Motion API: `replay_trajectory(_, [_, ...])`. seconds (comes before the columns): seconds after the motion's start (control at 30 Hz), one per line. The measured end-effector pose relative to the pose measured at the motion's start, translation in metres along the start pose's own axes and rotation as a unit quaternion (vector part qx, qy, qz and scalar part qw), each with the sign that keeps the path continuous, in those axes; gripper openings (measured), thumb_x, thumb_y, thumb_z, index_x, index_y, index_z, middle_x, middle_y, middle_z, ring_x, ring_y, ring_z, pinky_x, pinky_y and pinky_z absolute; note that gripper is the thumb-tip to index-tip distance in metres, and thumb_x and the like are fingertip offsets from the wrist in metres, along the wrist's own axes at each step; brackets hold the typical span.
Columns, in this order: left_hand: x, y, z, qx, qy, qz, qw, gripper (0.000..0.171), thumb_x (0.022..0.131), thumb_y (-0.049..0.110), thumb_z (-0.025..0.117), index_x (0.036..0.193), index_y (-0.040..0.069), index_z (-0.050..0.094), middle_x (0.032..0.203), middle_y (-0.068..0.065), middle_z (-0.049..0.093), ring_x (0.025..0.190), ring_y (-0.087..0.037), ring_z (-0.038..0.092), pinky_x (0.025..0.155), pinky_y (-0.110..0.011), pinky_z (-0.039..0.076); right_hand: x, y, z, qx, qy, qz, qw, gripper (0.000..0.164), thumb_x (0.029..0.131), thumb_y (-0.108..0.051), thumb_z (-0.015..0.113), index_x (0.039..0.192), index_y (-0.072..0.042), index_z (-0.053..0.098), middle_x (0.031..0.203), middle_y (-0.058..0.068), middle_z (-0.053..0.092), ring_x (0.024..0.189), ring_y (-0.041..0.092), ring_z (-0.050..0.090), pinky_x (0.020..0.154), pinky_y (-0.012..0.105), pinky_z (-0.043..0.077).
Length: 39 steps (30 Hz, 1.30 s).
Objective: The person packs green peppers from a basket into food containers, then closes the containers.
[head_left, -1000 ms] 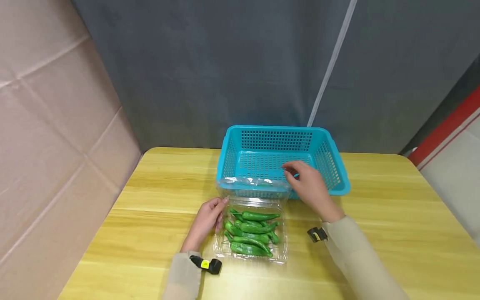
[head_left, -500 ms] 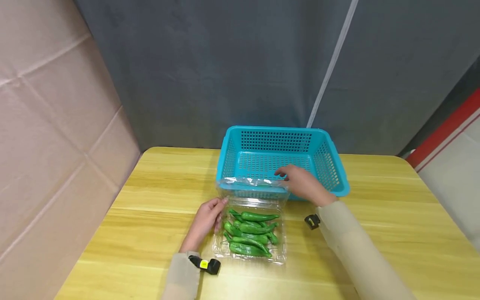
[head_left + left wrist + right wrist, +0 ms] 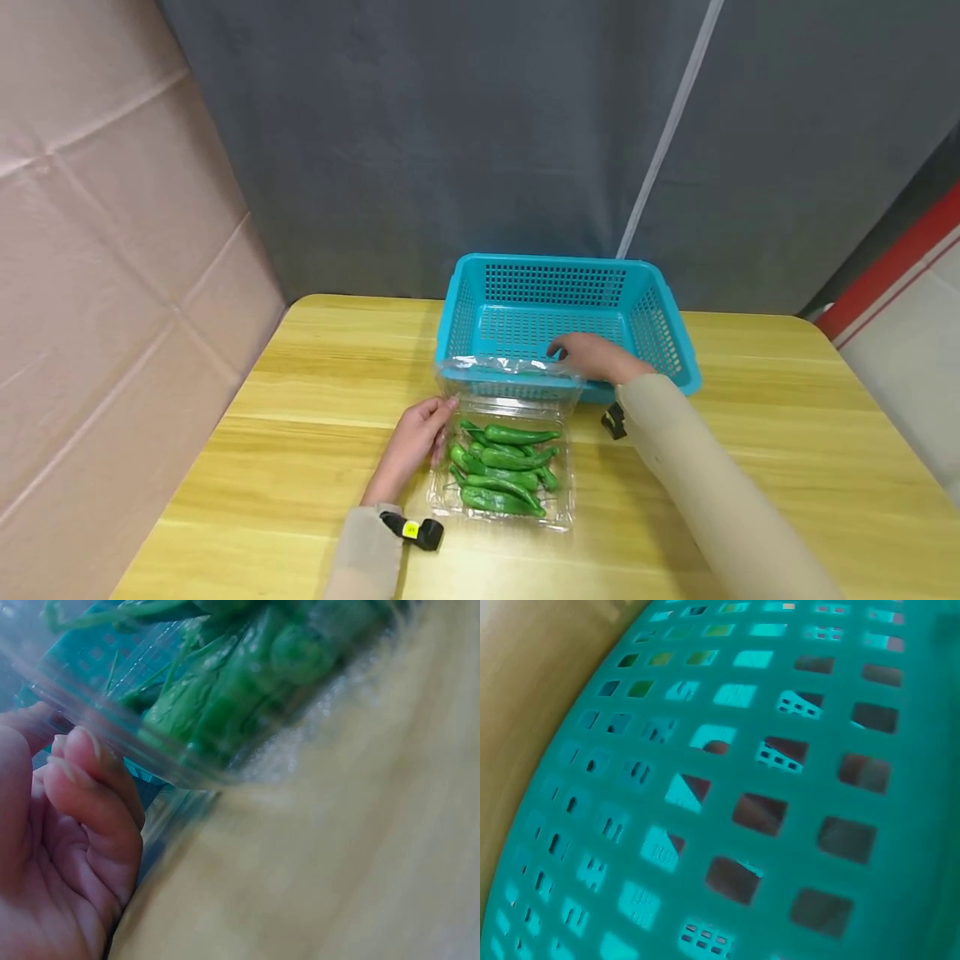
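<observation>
Green peppers (image 3: 501, 471) lie in the base of a clear plastic clamshell box (image 3: 555, 518), whose lid (image 3: 510, 385) stands raised against the basket's front. At the box's left side, my left hand (image 3: 411, 440) holds the edge near the hinge; the left wrist view has its curled fingers (image 3: 97, 795) right at the plastic wall. My right hand (image 3: 596, 357) reaches over the front rim into the blue basket (image 3: 678, 333), palm down with fingers bent. Its fingertips are partly hidden, and I cannot tell whether they hold anything. Some green shows through the lid, near the basket's front wall.
The basket stands at the back of the wooden table (image 3: 315, 375), close to a grey curtain (image 3: 450, 142). A pale padded wall (image 3: 112, 250) rises on the left. In the right wrist view, the basket's slotted side (image 3: 682, 847) fills most of the frame.
My right hand has moved lower and slightly left into the basket, its fingers turning downward. My left hand and the clamshell box have stayed in place.
</observation>
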State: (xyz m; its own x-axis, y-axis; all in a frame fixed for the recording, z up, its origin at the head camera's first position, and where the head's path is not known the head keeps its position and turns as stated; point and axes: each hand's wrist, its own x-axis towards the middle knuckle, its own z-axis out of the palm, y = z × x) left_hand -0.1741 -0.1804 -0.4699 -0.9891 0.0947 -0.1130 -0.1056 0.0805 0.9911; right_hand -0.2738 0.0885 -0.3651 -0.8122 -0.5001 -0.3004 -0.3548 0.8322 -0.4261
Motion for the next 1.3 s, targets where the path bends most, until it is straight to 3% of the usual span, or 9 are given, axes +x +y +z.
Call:
replay_trajectory(0.23, [-0.010, 0.016, 0.004, 0.009, -0.008, 0.008, 0.9999, 0.038, 0.091, 0.032, 0.050, 0.070, 0.002, 0.044, 0.051, -0.002, 0.042, 0.034, -0.012, 0.038, 0.031, -0.025, 0.036, 0.007, 0.000, 0.003, 0.005, -0.032, 0.005, 0.999, 0.036, 0.092, -0.023, 0.050, 0.122, -0.004, 0.050, 0.117, 0.016, 0.052, 0.098, 0.027, 0.054, 0.074, 0.038, 0.047])
replay_trajectory(0.6, [-0.014, 0.015, 0.006, 0.002, -0.017, 0.008, 0.9998, 0.038, 0.092, 0.031, 0.050, 0.071, 0.000, 0.045, 0.051, -0.001, 0.042, 0.035, -0.012, 0.038, 0.032, -0.022, 0.034, 0.019, 0.000, 0.012, -0.016, -0.060, 0.007, 0.998, 0.033, 0.094, -0.016, 0.042, 0.124, -0.004, 0.049, 0.130, 0.017, 0.042, 0.119, 0.036, 0.038, 0.093, 0.048, 0.037])
replay_trajectory(0.8, [-0.013, 0.015, 0.006, 0.008, -0.016, 0.012, 0.9998, 0.038, 0.091, 0.032, 0.050, 0.071, 0.000, 0.046, 0.051, -0.001, 0.042, 0.035, -0.011, 0.038, 0.032, -0.022, 0.034, 0.017, -0.007, 0.013, 0.007, -0.063, 0.038, 0.997, 0.038, 0.097, -0.018, 0.034, 0.131, -0.004, 0.041, 0.135, 0.017, 0.037, 0.122, 0.037, 0.033, 0.098, 0.050, 0.030])
replay_trajectory(1.1, [-0.011, 0.019, 0.004, 0.012, -0.018, 0.014, 0.9997, 0.041, 0.092, 0.033, 0.049, 0.074, -0.004, 0.045, 0.052, -0.002, 0.042, 0.035, -0.011, 0.038, 0.032, -0.024, 0.034, 0.023, -0.013, 0.012, -0.012, -0.046, 0.079, 0.996, 0.035, 0.096, -0.020, 0.037, 0.126, -0.005, 0.047, 0.127, 0.018, 0.046, 0.115, 0.036, 0.042, 0.094, 0.049, 0.035])
replay_trajectory(1.3, [-0.010, 0.019, 0.002, 0.008, -0.016, 0.014, 0.9997, 0.041, 0.091, 0.034, 0.050, 0.074, -0.003, 0.045, 0.051, -0.001, 0.042, 0.035, -0.011, 0.038, 0.032, -0.023, 0.035, 0.025, -0.014, 0.011, -0.021, -0.050, 0.069, 0.996, 0.035, 0.096, -0.017, 0.037, 0.127, -0.003, 0.045, 0.126, 0.019, 0.046, 0.112, 0.036, 0.045, 0.092, 0.047, 0.038])
